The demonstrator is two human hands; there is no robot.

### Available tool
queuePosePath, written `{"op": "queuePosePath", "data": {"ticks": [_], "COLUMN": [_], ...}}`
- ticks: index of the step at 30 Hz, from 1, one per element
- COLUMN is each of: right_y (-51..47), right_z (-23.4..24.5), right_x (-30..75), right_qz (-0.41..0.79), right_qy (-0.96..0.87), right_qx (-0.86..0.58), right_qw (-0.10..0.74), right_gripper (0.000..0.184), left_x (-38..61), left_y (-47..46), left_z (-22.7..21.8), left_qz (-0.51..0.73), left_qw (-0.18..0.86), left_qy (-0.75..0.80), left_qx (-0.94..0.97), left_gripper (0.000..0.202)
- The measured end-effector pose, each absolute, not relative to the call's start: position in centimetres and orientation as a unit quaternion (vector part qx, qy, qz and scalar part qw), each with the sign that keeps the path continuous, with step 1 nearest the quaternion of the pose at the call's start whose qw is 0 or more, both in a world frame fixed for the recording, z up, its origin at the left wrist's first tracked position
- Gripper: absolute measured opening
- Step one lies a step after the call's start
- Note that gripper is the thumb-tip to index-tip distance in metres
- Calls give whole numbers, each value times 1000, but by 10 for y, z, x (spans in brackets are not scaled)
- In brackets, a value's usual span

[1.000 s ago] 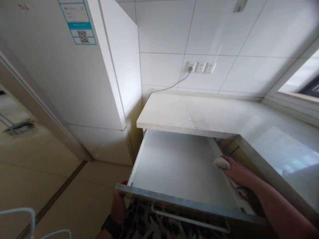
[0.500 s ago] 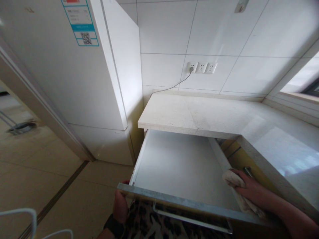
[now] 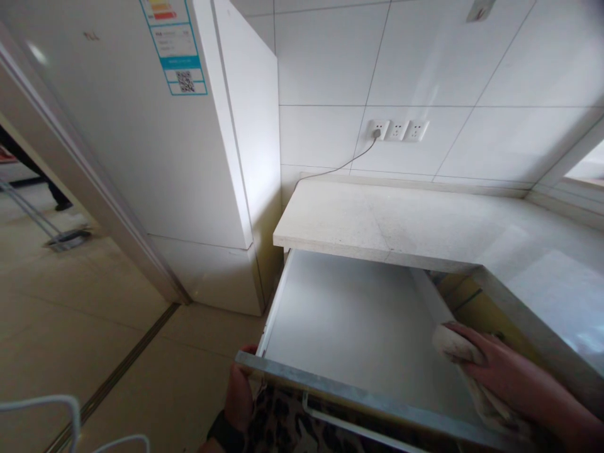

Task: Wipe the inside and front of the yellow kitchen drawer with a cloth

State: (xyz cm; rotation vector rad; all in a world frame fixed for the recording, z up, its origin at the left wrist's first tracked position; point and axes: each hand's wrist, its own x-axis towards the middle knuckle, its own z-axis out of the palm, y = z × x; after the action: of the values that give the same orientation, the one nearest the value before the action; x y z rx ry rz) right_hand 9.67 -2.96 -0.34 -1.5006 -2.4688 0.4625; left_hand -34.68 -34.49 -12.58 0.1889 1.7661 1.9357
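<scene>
A white drawer [image 3: 358, 321] is pulled out from under a pale stone countertop [image 3: 406, 220], and nothing lies in it. My left hand [image 3: 239, 393] is closed on the front left corner of the drawer front. My right hand [image 3: 500, 368] presses a whitish cloth [image 3: 453, 346] against the drawer's right side rail, fingers wrapped over it. A metal bar handle [image 3: 349, 425] runs along the drawer front.
A tall white fridge [image 3: 155, 157] with a blue label stands left of the counter. A triple wall socket [image 3: 399, 130] holds one plug, its cord running to the fridge. A white wire frame [image 3: 56, 409] shows at the bottom left. Tiled floor lies to the left.
My right hand and the cloth have slid along the right rail toward the drawer front. The view has shifted slightly left. My left hand stays on the corner.
</scene>
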Motion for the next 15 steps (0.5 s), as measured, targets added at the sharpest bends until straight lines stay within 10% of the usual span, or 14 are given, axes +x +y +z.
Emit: {"op": "queuePosePath", "data": {"ticks": [15], "right_y": [-148], "right_z": [42], "right_x": [-250], "right_qz": [115], "right_qy": [-993], "right_qx": [11], "right_qw": [9], "right_gripper": [74], "left_x": [-348], "left_y": [-341], "left_z": [-121], "left_qz": [711], "left_qw": [226], "left_qy": [663], "left_qx": [56], "left_gripper": [40]}}
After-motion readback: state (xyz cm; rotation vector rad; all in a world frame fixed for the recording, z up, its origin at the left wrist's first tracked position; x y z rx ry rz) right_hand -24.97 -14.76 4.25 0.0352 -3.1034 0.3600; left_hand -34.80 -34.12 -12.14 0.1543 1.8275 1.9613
